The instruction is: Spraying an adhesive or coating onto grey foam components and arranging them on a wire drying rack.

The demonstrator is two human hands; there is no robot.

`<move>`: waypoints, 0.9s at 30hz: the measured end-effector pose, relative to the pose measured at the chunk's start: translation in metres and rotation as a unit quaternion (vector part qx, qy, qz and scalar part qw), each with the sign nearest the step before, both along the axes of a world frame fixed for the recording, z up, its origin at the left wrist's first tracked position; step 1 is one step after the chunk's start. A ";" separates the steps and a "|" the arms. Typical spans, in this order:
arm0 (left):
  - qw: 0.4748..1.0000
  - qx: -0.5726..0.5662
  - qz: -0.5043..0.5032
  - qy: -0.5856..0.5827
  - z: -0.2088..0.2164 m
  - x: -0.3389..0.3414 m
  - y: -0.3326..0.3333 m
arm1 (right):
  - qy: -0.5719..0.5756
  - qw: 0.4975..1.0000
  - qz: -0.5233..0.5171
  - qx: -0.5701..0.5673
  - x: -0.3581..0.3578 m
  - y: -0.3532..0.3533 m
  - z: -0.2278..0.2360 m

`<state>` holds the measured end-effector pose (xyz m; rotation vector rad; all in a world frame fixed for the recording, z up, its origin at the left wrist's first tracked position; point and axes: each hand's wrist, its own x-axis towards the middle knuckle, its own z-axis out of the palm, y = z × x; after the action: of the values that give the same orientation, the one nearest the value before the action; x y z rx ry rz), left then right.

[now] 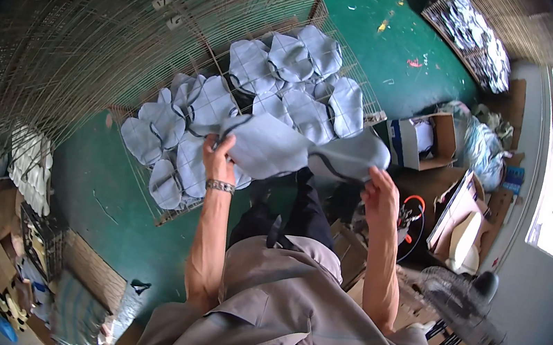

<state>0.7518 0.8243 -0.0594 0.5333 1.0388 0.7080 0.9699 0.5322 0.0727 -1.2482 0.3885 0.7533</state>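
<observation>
Many grey pieces (249, 68) with dark edges are held up by a flat wire rack (359, 63). They are laid close together, and some are put partly on top of others. Thin wire squares can be seen along the sides of the rack. Below, a green floor (92, 169) can be seen, and a small red scrap (414, 63) is found on it

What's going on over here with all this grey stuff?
A person is holding grey material with dark edging between both hands: the left hand grips one end, the right hand pinches the other. Whether it's one piece or two is unclear. Just beyond, similar grey pieces lie overlapping on a wire shelf.
</observation>
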 end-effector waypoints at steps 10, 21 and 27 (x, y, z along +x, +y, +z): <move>0.987 -0.012 0.148 -0.055 -0.102 0.175 0.096 | -0.004 0.990 0.141 -0.015 0.255 0.177 -0.120; 0.967 -0.231 0.085 0.068 -0.368 0.319 0.100 | -0.151 0.884 0.230 -0.378 0.394 0.172 -0.466; 0.971 -0.163 0.111 0.134 -0.358 0.245 0.109 | -0.479 0.721 0.457 -0.204 0.214 0.283 -0.400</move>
<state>0.9964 0.9333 -0.4174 0.2310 1.4539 0.6525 1.1838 0.8157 -0.3271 -2.0889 -1.0714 0.7099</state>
